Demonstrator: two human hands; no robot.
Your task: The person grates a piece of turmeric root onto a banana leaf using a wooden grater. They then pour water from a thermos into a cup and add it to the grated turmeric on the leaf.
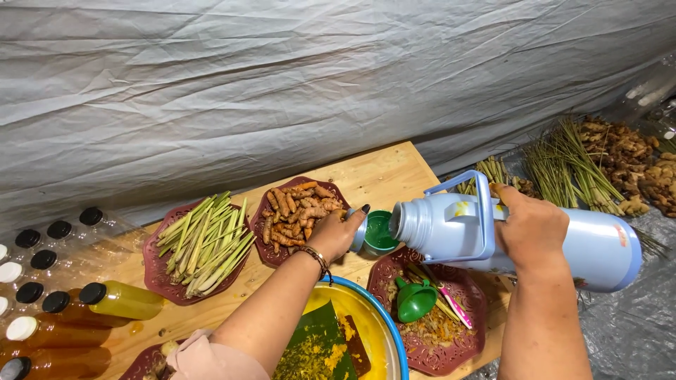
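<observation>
Wooden table against grey tarpaulin, frame centre. Right hand closed around tilted blue thermos; left hand curled, gripping green cup at its mouth.

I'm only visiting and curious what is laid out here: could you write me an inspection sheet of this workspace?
Surface: wooden table, grey sheeting behind.
Job's things: pale blue flask tipped sideways, mouth at a green cup.
Clutter: plates of lemongrass stalks and turmeric roots; green funnel; yellow basin; capped bottles.
Grippers: left hand holds the cup; right hand grips the flask.
Cables: nothing seen.
Surroundings: loose stalks and roots heaped at right.
</observation>
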